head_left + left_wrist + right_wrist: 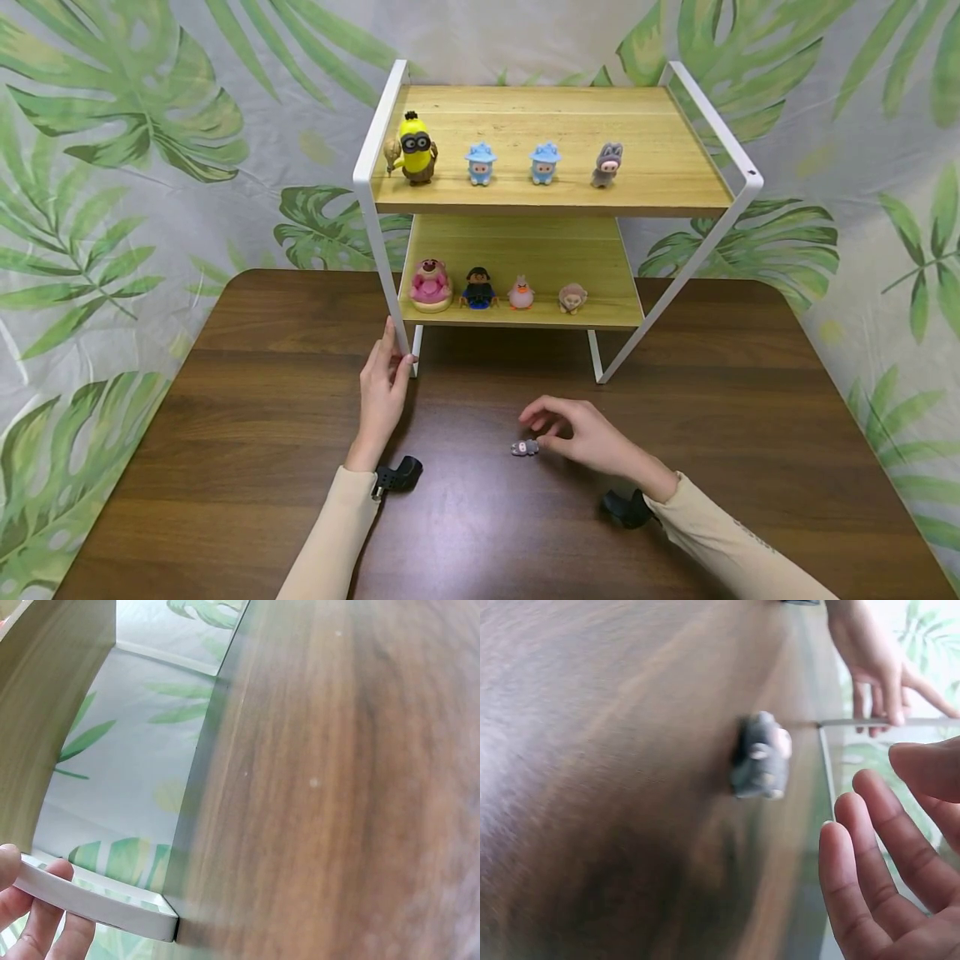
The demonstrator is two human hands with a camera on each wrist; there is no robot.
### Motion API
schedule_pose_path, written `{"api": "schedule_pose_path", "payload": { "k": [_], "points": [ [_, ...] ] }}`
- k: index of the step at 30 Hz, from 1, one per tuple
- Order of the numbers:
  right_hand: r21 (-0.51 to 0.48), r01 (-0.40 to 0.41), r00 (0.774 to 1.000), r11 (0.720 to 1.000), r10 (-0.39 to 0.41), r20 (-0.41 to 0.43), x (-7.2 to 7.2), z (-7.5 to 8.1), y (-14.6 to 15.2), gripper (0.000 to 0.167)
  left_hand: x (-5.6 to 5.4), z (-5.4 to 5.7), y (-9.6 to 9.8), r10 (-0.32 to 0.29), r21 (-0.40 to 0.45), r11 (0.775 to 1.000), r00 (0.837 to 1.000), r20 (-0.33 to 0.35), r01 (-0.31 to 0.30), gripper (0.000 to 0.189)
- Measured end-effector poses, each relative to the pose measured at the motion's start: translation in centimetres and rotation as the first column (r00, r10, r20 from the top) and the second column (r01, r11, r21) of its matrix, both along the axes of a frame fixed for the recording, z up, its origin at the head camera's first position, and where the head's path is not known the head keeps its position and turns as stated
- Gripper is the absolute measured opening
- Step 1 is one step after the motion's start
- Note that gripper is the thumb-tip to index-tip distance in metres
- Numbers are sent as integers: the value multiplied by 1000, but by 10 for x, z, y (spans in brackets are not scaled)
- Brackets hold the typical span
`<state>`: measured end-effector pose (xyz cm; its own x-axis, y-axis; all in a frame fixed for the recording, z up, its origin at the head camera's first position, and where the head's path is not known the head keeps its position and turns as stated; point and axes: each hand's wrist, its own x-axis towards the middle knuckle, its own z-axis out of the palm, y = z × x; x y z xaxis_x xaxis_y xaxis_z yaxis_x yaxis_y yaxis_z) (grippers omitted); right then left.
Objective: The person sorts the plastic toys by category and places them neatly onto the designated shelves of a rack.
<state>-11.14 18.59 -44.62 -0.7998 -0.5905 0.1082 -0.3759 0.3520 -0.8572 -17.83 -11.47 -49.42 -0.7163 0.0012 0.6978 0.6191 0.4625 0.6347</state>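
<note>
A small grey rabbit-eared figurine (524, 447) lies on the brown table (480, 533); the right wrist view shows the same grey figurine (763, 759) blurred. Just to its right hovers my right hand (592, 435), fingers loosely bent. A gap separates the right hand's fingers (844, 877) from the figurine in the right wrist view. My left hand (382, 400) holds the white front-left leg (386, 271) of a two-tier shelf. In the left wrist view, thumb and fingers lie on either side of that white leg (97, 906).
On the wooden top board (540, 108) stand a yellow minion figure (416, 152), two blue-hatted figures and a grey one (607, 165). The lower board (517, 237) bears a pink bear (431, 285), a dark-clothed figure (478, 288), a pink duck (521, 292) and a beige figure (572, 298).
</note>
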Motion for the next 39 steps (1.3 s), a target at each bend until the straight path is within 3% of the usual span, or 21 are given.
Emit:
{"api": "schedule_pose_path", "payload": {
  "k": [5, 17, 39],
  "points": [
    [25, -14, 999, 1000, 12, 41, 1, -8, -3, 28, 0, 0, 0, 1, 4, 1000, 1000, -3, -1, 86],
    [70, -31, 999, 997, 30, 17, -1, -23, -9, 27, 0, 0, 0, -1, 1, 1000, 1000, 3, 1, 86],
    [146, -43, 994, 988, 58, -96, 1, -29, -14, 27, 0, -1, 0, 4, -3, 1000, 1000, 1, -4, 85]
  ]
}}
